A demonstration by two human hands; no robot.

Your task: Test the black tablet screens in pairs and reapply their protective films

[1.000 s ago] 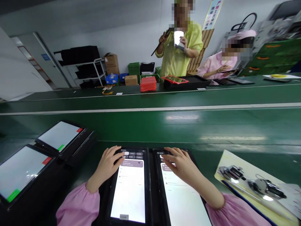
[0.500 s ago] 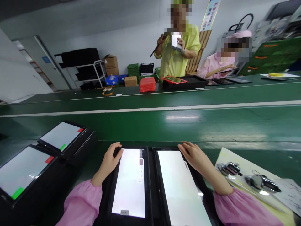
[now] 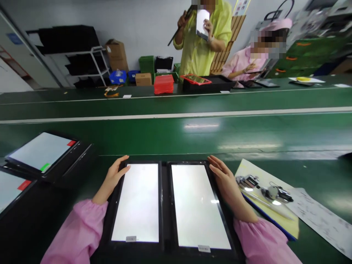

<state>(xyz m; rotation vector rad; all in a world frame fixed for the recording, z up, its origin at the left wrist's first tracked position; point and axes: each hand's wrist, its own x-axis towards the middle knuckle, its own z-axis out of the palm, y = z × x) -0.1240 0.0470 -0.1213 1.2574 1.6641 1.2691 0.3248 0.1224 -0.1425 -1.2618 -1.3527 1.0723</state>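
Far left, two glossy black tablets [image 3: 41, 152] lie tilted, their white screens showing small red and green corner patches. The left hand [image 3: 112, 178], fingers loosely spread and gripping nothing, rests against the outer edge of the left tablet [image 3: 136, 201], a flat rectangular slab with a blank white screen (a small label sits at its lower edge). Touching it lies the right tablet [image 3: 199, 205], equally glossy. The right hand [image 3: 224, 181], flat and open, touches its outer edge. Beyond, a laminated yellow sheet [image 3: 269, 205] lies on the smooth green bench [image 3: 176, 139].
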